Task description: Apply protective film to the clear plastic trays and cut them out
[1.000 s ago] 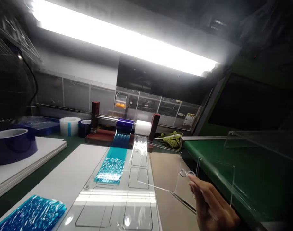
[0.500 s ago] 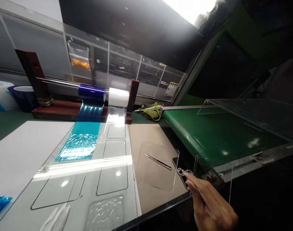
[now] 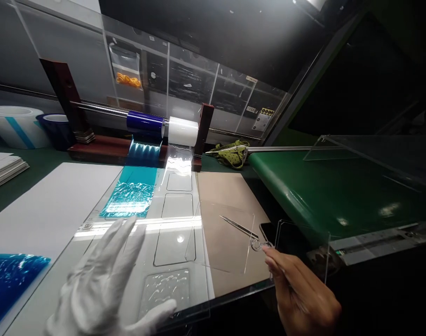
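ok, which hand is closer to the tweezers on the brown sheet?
Right. The bare right hand has its fingertips at the tweezers' ring end. The gloved left hand hangs open, well to their left, over the clear template.

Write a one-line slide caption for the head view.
Bare right hand pinches a clear acrylic sheet by its corner over the bench, while the white-gloved left hand hovers open above the clear template.

A blue film roll [image 3: 145, 122] and a white film roll [image 3: 182, 131] sat on a rod at the bench's back edge. Two tape rolls [image 3: 18, 126] stood at the back left corner. A green conveyor belt [image 3: 325, 196] ran along the right edge.
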`<action>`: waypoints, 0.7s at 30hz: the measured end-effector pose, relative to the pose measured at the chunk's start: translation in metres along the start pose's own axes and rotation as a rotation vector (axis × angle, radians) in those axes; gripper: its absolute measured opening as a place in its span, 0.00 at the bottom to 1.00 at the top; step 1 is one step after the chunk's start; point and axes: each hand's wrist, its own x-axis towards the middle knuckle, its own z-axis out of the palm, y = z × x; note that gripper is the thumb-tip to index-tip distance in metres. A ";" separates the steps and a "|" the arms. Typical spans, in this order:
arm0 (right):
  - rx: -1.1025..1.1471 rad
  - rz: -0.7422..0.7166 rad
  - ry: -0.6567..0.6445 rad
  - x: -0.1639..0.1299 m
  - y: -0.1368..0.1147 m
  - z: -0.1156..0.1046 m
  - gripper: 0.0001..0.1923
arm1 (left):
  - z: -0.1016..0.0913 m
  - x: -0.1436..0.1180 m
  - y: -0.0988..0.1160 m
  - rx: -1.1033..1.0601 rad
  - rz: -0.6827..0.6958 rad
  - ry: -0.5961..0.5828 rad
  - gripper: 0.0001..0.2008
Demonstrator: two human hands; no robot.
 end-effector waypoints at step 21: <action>0.184 -0.156 -0.240 0.051 -0.040 0.014 0.21 | -0.005 0.045 0.007 0.060 0.206 -0.074 0.61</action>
